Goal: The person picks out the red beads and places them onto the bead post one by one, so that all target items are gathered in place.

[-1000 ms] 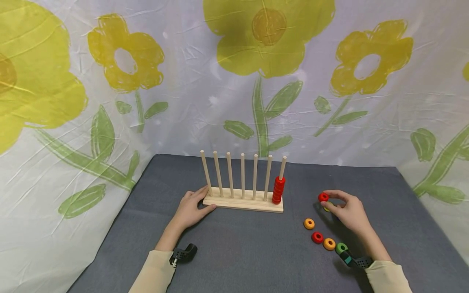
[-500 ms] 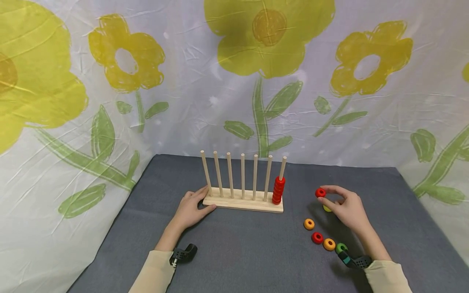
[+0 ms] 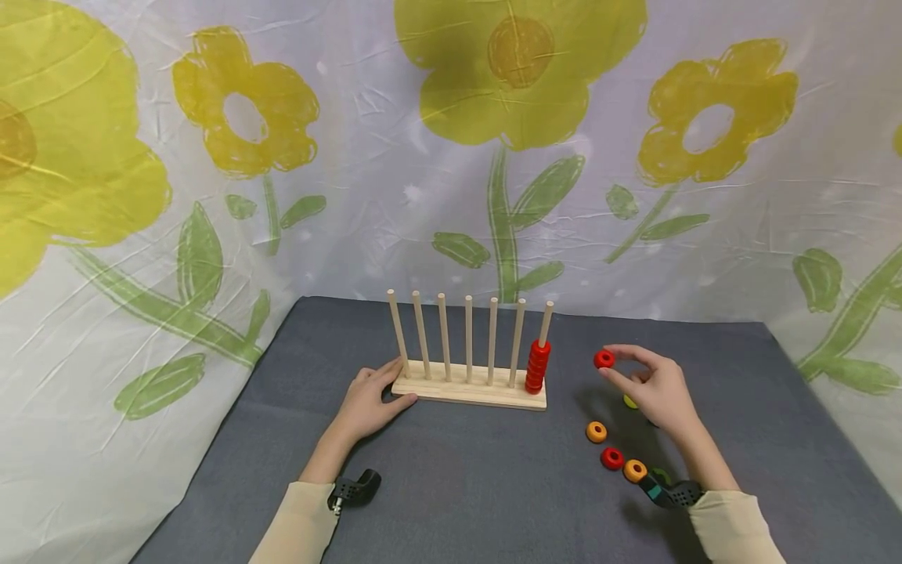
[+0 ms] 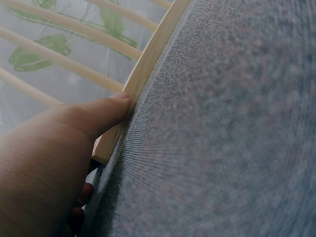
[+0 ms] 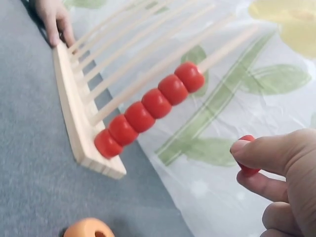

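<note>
A wooden peg rack [image 3: 451, 390] with a row of upright pegs stands on the table. Its rightmost peg carries a stack of several red beads [image 3: 538, 366]; bare wood shows above them. At the rack's left end my left hand [image 3: 366, 407] grips the base, thumb on the front edge [image 4: 111, 111] and fingers behind. My right hand [image 3: 658, 388] pinches a loose red bead [image 3: 603, 359] between thumb and fingertips, raised off the table to the right of the rack. In the right wrist view this red bead [image 5: 249, 168] is partly hidden by the thumb.
Loose beads lie on the dark cloth at right: an orange bead [image 3: 591, 435], a red bead [image 3: 607, 463], another orange bead [image 3: 629, 475] and a yellow one [image 3: 629, 403] near my right hand. A green bead [image 3: 661, 474] is partly covered by the wrist strap. A flowered curtain [image 3: 366, 235] hangs behind.
My right hand has lifted the red bead from beside the yellow bead and carried it up and left toward the rack. My left hand and the rack stay in place.
</note>
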Demonstrator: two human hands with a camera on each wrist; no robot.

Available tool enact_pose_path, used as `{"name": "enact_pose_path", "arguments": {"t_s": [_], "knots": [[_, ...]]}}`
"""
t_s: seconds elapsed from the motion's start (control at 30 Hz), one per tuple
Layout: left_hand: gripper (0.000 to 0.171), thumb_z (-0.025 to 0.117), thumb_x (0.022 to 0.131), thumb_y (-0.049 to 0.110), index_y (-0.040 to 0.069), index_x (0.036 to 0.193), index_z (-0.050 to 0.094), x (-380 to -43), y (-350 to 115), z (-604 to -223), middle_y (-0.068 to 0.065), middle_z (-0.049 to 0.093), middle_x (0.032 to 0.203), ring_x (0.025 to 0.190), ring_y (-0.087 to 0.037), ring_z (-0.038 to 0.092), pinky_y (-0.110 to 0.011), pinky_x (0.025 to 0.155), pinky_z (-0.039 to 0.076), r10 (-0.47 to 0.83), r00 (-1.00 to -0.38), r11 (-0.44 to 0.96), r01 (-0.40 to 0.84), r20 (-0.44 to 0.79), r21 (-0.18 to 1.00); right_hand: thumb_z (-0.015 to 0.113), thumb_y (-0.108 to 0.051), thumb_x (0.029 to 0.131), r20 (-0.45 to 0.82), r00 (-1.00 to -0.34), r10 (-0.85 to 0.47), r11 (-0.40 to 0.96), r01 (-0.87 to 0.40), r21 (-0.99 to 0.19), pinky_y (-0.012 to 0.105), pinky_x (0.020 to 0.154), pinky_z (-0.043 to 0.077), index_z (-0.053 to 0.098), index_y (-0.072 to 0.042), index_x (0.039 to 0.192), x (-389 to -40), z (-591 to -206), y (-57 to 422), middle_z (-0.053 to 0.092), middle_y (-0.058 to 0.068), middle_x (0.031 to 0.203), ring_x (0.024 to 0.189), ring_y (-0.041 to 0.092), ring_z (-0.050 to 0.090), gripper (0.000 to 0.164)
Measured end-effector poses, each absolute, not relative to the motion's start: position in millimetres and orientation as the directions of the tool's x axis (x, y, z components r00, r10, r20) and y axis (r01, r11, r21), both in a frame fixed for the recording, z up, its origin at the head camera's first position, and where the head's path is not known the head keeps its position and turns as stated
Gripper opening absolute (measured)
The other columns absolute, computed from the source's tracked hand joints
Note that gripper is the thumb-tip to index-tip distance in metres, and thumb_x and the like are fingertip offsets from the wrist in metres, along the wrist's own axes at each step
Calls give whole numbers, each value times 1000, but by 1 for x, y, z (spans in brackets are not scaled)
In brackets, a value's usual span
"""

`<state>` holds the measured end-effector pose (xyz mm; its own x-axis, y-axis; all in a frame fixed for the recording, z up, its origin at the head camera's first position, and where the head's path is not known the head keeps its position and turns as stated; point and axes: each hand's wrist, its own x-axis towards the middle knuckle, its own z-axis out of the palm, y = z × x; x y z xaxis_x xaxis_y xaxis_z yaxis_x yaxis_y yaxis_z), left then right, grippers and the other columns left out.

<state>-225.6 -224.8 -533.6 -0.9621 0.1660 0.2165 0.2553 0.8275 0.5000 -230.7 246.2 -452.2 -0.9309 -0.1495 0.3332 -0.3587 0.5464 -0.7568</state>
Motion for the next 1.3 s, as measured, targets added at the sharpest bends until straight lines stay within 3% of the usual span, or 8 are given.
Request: {"name": "enact_pose_path", "arguments": {"t_s": [0.5,0.83,0.9,0.97,1.13,1.2,1.3], "knots": [[81,71,93,52,11,156,43,-226,-224,-533,-9,43,156,104,-27,48,-50,89,40,157,-968,833,237,197,500,81,-21,91,411,-897,-162,432,-439,-788,30,36,25,72,-13,126,-238,-434,217,66,7,105,38,3,24,37],[81,70,93,54,11,156,43,-225,-224,-532,-10,42,157,106,-28,48,-52,88,41,146,-971,834,223,187,504,81,-28,91,435,-887,-153,421,-457,-784,31,37,24,73,-17,126,-244,-423,197,64,6,98,40,12,23,37],[81,70,93,54,10,156,43,-225,-224,-532,-10,43,157,107,-28,48,-52,89,40,148,-971,834,224,188,504,82,-27,90,441,-885,-151,410,-462,-786,31,37,24,74,-16,125,-245,-420,194,64,6,96,39,12,23,37],[80,70,93,53,10,156,44,-225,-224,-532,-10,43,157,107,-29,48,-52,89,40,151,-970,835,228,190,502,82,-25,90,445,-882,-153,399,-467,-789,30,37,23,73,-14,125,-246,-418,191,60,6,82,39,10,23,37],[80,70,93,53,10,155,44,-226,-224,-532,-10,44,156,105,-27,48,-51,89,41,154,-968,838,233,196,493,79,-14,92,454,-876,-162,391,-480,-785,30,38,22,71,-6,127,-240,-402,181,59,10,76,39,2,21,36],[80,70,93,54,10,156,44,-226,-224,-533,-10,44,156,105,-27,48,-51,88,41,153,-968,839,233,198,492,78,-10,92,463,-871,-163,387,-489,-782,30,38,22,70,-2,126,-234,-391,175,64,12,91,39,0,21,36],[80,70,93,54,11,156,44,-226,-224,-533,-9,44,156,105,-27,48,-51,88,41,150,-969,838,231,197,494,77,-5,92,479,-864,-156,365,-501,-785,29,39,23,70,3,124,-225,-375,168,65,16,94,40,0,21,34]]}}
